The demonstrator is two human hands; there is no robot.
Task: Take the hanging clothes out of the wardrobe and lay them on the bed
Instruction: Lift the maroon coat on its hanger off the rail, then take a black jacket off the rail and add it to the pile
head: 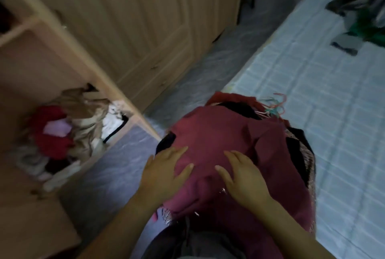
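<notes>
A bundle of clothes (225,133), dark red on top with black and patterned pieces under it, is held in front of me between the wardrobe and the bed. Coloured hanger hooks (275,106) stick out at its far end. My left hand (164,169) lies flat on the red cloth, fingers straight. My right hand (243,175) rests on it the same way, spread. The open wardrobe (68,36) is at the left. The bed (325,96), with a pale checked cover, is at the right.
A heap of red, beige and white clothes (62,133) lies on the wardrobe floor. Dark and green garments (362,17) lie at the far end of the bed. A narrow strip of grey floor (208,65) runs between wardrobe doors and bed.
</notes>
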